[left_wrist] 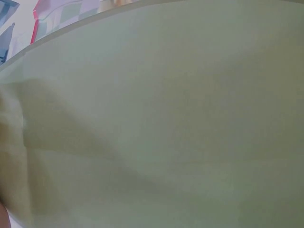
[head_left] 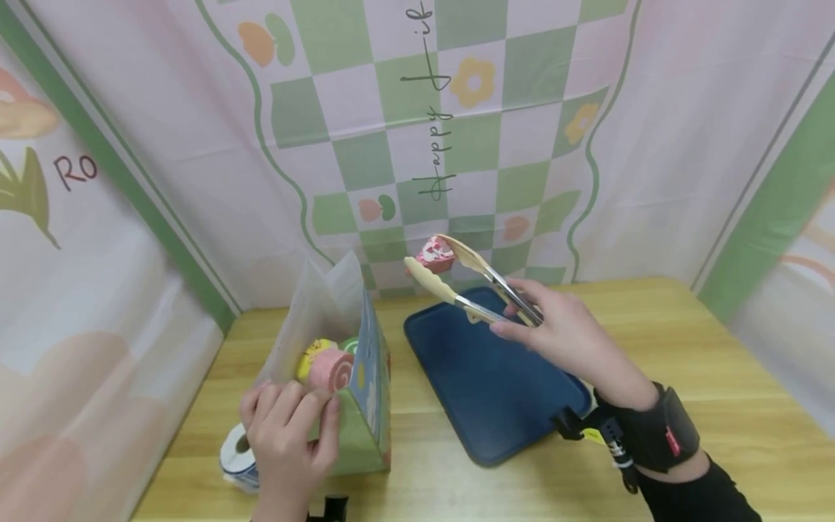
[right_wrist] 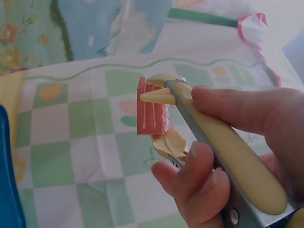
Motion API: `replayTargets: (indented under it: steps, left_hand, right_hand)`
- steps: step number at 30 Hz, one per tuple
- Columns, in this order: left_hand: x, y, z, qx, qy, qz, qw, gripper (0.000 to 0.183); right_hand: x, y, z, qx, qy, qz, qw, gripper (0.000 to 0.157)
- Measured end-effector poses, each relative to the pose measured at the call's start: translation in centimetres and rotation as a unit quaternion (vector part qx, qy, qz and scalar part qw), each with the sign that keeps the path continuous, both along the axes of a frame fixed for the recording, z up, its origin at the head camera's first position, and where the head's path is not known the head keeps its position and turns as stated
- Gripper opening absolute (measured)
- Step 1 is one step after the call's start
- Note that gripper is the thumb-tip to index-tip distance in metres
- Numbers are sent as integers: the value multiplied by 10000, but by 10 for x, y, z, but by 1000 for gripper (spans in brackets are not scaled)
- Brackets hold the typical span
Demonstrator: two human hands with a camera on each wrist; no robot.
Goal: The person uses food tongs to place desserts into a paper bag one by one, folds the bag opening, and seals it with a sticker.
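Observation:
My right hand (head_left: 570,337) grips a pair of tongs (head_left: 499,286) with cream tips and metal arms. Between the tips is a small pink slice of toy-like cake (head_left: 435,254), held above the far end of a dark blue tray (head_left: 483,384). The right wrist view shows the cake's red layered side (right_wrist: 151,111) pinched there. On the left, my left hand (head_left: 287,428) holds the near rim of a paper bag (head_left: 355,435) standing upright. Inside lie a pink swirl roll (head_left: 329,368), a yellow piece (head_left: 314,355) and a green piece (head_left: 351,345). The bag's green wall (left_wrist: 156,114) fills the left wrist view.
A roll of labels or tape (head_left: 238,457) stands left of the bag, partly behind my left hand. Everything rests on a wooden table (head_left: 652,326). A checkered cloth backdrop (head_left: 443,145) hangs behind it, with more cloth (head_left: 85,312) along the left side.

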State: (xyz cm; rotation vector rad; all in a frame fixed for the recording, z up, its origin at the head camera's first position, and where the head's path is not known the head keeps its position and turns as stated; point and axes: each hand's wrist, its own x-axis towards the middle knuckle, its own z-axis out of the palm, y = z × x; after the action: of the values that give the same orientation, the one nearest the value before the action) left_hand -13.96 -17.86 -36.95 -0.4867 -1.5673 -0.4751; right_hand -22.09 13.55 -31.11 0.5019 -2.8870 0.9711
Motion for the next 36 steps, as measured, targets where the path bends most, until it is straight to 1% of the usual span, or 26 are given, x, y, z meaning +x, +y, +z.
replayTargets:
  steps: [6, 11, 14, 20, 27, 31, 36]
  left_hand:
    - [0, -1, 0, -19, -47, -2, 10000, 42]
    - [0, -1, 0, -49, -66, 20, 10000, 42]
    - [1, -2, 0, -50, -66, 37, 10000, 41]
    - [2, -2, 0, -40, -136, 11, 9999, 41]
    - [2, 1, 4, -56, -97, 26, 9999, 43]
    - [3, 3, 8, -77, -75, 70, 9999, 44]
    - [4, 3, 9, -98, -92, 95, 9999, 44]
  right_hand:
    - [7, -4, 16, -68, 8, 350, 9994, 66]
    - [13, -9, 28, -50, 12, 557, 9984, 69]
    - [17, -14, 33, -5, 124, 709, 9974, 68]
    - [21, -26, 43, -83, 285, 1018, 9944, 65]
    - [21, -42, 48, -90, 301, 1368, 9901, 64]
    - [19, -52, 49, -53, 194, 1458, 9891, 65]
    - [15, -64, 51, 132, 129, 1490, 9887, 67]
